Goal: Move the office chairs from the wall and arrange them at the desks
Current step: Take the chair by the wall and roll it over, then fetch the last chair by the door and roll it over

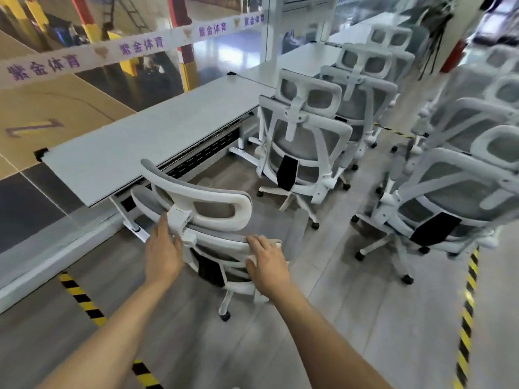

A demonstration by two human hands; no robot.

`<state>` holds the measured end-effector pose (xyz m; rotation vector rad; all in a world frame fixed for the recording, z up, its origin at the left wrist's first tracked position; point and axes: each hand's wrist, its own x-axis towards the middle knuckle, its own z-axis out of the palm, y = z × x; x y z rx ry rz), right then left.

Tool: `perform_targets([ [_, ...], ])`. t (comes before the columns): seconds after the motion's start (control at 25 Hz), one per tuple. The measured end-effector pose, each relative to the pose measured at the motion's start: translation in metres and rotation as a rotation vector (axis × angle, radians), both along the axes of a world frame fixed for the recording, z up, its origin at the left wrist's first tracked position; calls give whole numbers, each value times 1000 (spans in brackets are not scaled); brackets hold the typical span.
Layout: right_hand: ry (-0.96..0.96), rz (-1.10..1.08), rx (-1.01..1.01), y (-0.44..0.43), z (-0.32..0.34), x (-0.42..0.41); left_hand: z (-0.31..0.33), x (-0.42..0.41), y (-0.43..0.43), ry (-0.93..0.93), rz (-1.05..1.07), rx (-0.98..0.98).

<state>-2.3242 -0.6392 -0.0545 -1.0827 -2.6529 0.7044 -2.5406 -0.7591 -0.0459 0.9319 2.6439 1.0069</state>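
A white-framed office chair with grey mesh [216,211] stands right in front of me, its back towards me, facing the nearest white desk [146,136]. My left hand [163,251] grips the top of the backrest beside the headrest post. My right hand [266,262] rests on the backrest's right shoulder, fingers curled over its edge. A second chair [303,141] stands at the desk further along, and more chairs [362,80] line the desks behind it.
Several matching chairs [460,186] crowd the right side. Yellow-black tape [467,304] marks the floor on the right, and another strip [84,299] on the left. A glass wall with a white banner [134,49] runs behind the desks. Open grey floor lies between the rows.
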Motion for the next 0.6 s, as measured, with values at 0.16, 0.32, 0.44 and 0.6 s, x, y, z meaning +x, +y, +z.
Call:
perform_targets([
  [0.16,20,-99,-5,-7,7,11,12,24,-13,140,-154,-114],
  [0.32,154,-296,81,-18,22,51,27,80,-17,267,-369,-79],
  [0.44,218,-457,151,-37,34,100,42,126,-2,270,-564,-2],
  [0.6,239,-666,214,-73,50,178,63,201,17,349,-856,92],
])
